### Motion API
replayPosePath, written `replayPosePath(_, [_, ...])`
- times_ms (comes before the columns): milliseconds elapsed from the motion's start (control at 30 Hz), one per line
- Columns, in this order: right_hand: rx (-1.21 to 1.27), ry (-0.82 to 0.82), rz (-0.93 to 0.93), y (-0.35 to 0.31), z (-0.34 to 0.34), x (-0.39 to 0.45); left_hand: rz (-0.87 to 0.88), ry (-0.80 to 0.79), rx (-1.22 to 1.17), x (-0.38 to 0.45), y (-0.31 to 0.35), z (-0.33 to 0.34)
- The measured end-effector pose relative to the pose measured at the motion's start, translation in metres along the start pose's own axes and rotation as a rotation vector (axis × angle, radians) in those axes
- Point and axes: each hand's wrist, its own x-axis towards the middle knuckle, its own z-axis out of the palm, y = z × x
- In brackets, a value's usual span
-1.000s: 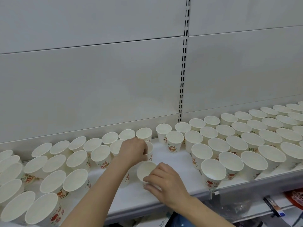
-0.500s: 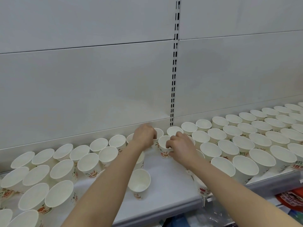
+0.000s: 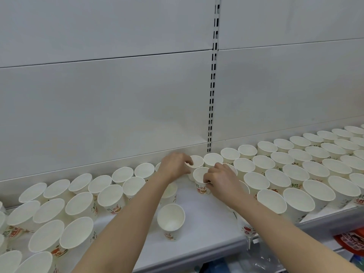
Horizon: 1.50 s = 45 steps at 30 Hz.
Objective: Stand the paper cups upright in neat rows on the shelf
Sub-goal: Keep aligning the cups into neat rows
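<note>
Many white paper cups with red and green print stand upright in rows on the white shelf (image 3: 199, 229). My left hand (image 3: 174, 166) pinches the rim of a back-row cup (image 3: 197, 161) near the back panel. My right hand (image 3: 220, 179) pinches the rim of a second-row cup (image 3: 201, 181) just in front of it. A lone cup (image 3: 171, 219) stands apart in the bare middle of the shelf, between my forearms. Another cup (image 3: 170, 194) is partly hidden behind my left forearm.
Rows of cups (image 3: 295, 174) fill the shelf to the right and more cups (image 3: 59, 213) crowd the left. A slotted upright (image 3: 213, 79) divides the back panel. Below the shelf's front edge (image 3: 216, 247) lie red packaging (image 3: 350, 243) and clear plastic.
One second ago both hands were at cups near the shelf's front; the right let go of the lone cup. Both hands reached back and took cups in the back rows.
</note>
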Motion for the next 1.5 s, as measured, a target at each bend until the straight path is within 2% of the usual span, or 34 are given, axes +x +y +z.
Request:
replayPosePath(133, [0.115, 0.155, 0.008, -0.002, -0.004, 0.008, -0.201, 0.167, -0.014, -0.014, -0.029, -0.024])
replayPosePath(167, [0.123, 0.177, 0.003, -0.002, -0.006, 0.016, -0.251, 0.164, 0.012, -0.017, -0.034, -0.029])
replayPosePath(233, [0.108, 0.133, 0.025, -0.005, -0.011, 0.035, -0.317, 0.070, 0.060, -0.021, -0.037, -0.031])
replayPosePath(300, [0.066, -0.009, 0.083, -0.011, -0.012, 0.054, -0.358, -0.015, 0.095, -0.022, -0.032, -0.026])
replayPosePath(433, [-0.038, -0.132, 0.166, -0.021, 0.004, 0.071, -0.365, -0.026, 0.188, -0.018, -0.025, -0.008])
replayPosePath(600, [-0.118, -0.111, 0.218, -0.020, 0.018, 0.073, -0.299, 0.057, 0.228, -0.016, -0.023, 0.004])
replayPosePath(800, [-0.104, -0.103, 0.201, -0.019, 0.027, 0.075, -0.275, 0.052, 0.144, -0.019, -0.020, 0.002])
replayPosePath(900, [0.025, -0.056, 0.232, -0.019, 0.024, 0.073, -0.276, 0.072, 0.012, -0.028, -0.024, -0.009])
replayPosePath(1033, [0.293, 0.123, 0.308, -0.022, -0.004, 0.060, -0.285, 0.127, -0.087, -0.055, -0.033, -0.032])
replayPosePath(1133, [0.419, 0.162, 0.153, -0.044, -0.025, 0.022, -0.237, 0.063, -0.107, -0.081, -0.040, -0.041])
replayPosePath(1267, [0.535, 0.032, -0.216, -0.077, -0.024, -0.044, -0.095, -0.091, -0.047, -0.107, -0.043, -0.039])
replayPosePath(1367, [0.463, -0.031, -0.308, -0.084, -0.013, -0.055, -0.021, -0.127, 0.051, -0.109, -0.039, -0.033])
replayPosePath(1500, [0.396, -0.001, -0.335, -0.090, -0.009, -0.060, -0.006, -0.086, 0.073, -0.103, -0.031, -0.021])
